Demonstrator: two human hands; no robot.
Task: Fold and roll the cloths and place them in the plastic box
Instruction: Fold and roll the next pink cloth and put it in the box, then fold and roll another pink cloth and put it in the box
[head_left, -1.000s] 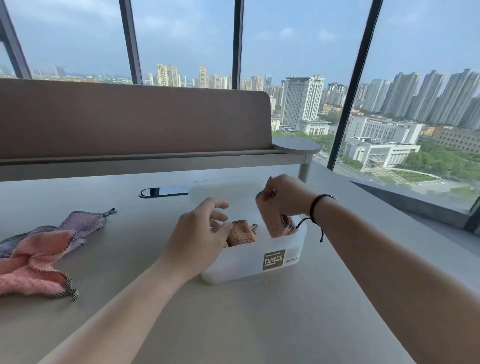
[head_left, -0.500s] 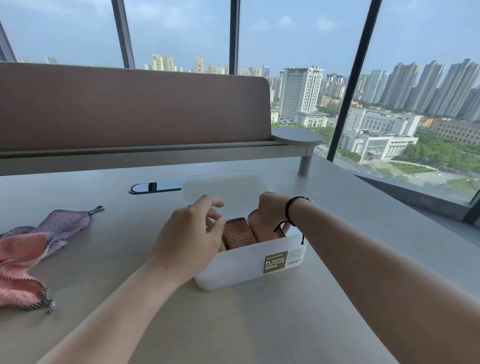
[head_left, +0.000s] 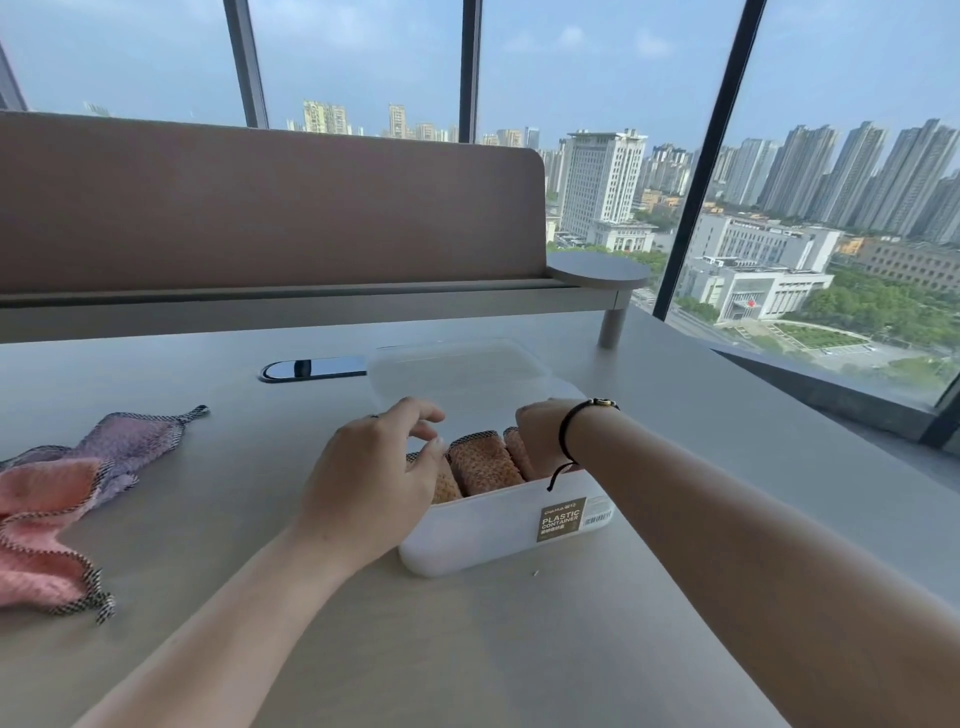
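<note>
Beneath both hands, the plastic box (head_left: 498, 540) already holds three rolled cloths (head_left: 483, 465). Right hand (head_left: 540, 431) seats the rightmost; its grip is hidden. Left hand (head_left: 374, 478) hovers with loosely spread fingers. Well left, pink cloth (head_left: 36, 525) and purple cloth (head_left: 130, 441) await folding.

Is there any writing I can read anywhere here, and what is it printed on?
"PLASTIC CONTAINER": white letters on the brown label on the front wall of the plastic box.
The small line above those words and the one below: too small to read.
Barcode sticker beside the label: digits too blurred to read.
Nothing else carries readable text.
</note>
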